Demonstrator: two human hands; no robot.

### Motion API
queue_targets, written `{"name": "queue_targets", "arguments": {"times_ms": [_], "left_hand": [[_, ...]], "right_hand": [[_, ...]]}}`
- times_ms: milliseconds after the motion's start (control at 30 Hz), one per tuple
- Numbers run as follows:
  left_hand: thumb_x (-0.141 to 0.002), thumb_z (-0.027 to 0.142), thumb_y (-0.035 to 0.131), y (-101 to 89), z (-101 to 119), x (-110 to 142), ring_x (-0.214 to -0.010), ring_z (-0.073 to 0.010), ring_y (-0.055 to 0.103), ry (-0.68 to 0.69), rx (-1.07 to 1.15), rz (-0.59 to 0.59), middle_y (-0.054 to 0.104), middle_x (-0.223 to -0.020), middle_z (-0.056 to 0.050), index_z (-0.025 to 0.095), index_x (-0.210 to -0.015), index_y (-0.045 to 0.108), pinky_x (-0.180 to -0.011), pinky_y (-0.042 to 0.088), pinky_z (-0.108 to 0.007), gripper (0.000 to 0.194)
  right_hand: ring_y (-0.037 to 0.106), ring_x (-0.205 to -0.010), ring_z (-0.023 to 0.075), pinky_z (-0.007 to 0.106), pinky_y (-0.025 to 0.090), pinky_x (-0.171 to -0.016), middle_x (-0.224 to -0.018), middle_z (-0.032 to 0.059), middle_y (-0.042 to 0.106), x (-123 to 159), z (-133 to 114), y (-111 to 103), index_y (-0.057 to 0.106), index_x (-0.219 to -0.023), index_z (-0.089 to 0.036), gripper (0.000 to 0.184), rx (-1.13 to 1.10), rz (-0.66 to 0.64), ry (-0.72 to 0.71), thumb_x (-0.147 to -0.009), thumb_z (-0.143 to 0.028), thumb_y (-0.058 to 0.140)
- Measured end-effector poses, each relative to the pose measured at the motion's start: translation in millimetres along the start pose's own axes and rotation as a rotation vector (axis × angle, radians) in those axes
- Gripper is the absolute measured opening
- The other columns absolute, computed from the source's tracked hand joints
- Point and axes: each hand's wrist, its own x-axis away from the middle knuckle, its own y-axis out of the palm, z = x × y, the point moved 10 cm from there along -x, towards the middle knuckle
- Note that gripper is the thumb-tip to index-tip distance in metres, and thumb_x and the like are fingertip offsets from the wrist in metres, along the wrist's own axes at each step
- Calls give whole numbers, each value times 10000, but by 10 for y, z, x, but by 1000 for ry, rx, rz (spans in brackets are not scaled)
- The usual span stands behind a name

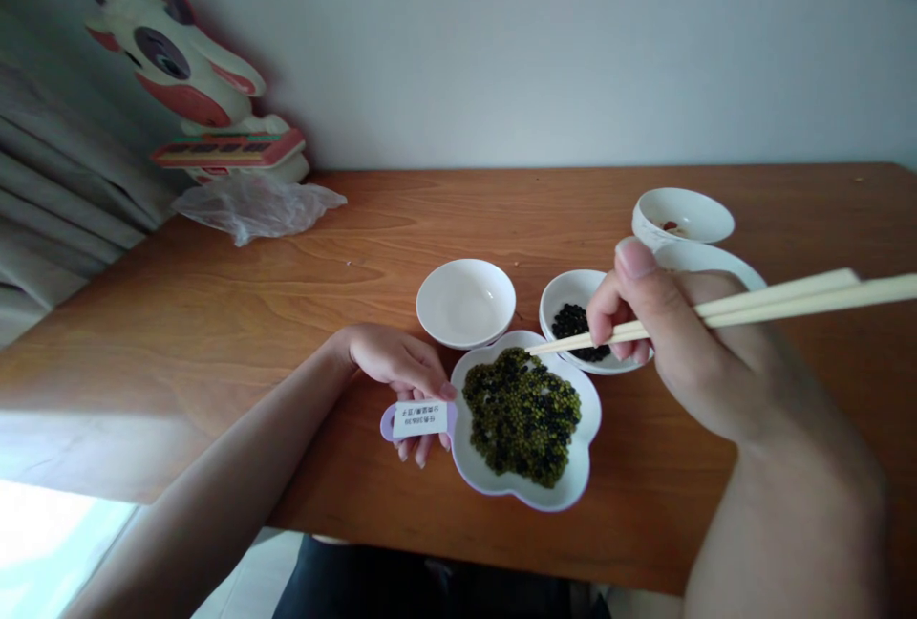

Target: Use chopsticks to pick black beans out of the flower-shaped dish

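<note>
My right hand [680, 352] is pinching slim, pale chopsticks [788, 306], fingers closed round them, tips touching the small round green and black beans [522, 418]. My left hand [405, 371] is gripping the lilac handle [388, 422] of the scalloped white dish [548, 497] cradling them. Beyond, a smooth round bowl [465, 302] is standing beside a black-bean bowl [555, 296], which my right hand is partly hiding. Farther off, crinkled clear plastic [258, 208] is lying on the wooden table [373, 227] by a cow toy [229, 103].

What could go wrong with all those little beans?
The thin pale wooden chopsticks, dipping in near the edge, might flick small round green and black beans out of the white flower-shaped dish. If the left hand jerks the lilac handle, beans could spill onto the brown wooden table.
</note>
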Motion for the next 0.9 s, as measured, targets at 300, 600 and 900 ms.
{"name": "queue_targets", "arguments": {"times_ms": [300,600,900], "left_hand": [[-1144,458,365,-42,-57,3,-912,-242,823,-9,0,18,814,-1119,-212,34,-1356,700,-774,653,-299,582],[-1145,460,362,-11,16,1,-913,-253,823,27,-43,-10,816,-1090,-215,21,-1380,688,-772,659,-308,595],[-1149,461,354,16,61,5,-763,-218,804,0,-27,3,827,-996,-185,9,-1311,726,-746,647,-291,607]], "right_hand": [[565,-616,151,351,404,-615,-618,1,600,-15,56,82,593,-661,-241,622,38,-35,-2,-1105,-610,362],[537,-581,167,373,397,-573,-588,16,566,-38,-135,277,568,-640,-238,652,-67,-39,-25,-1105,-622,320],[591,-594,159,352,433,-584,-597,13,612,-61,-198,365,644,-642,-238,622,-122,-47,-1,-1110,-563,395]]}}
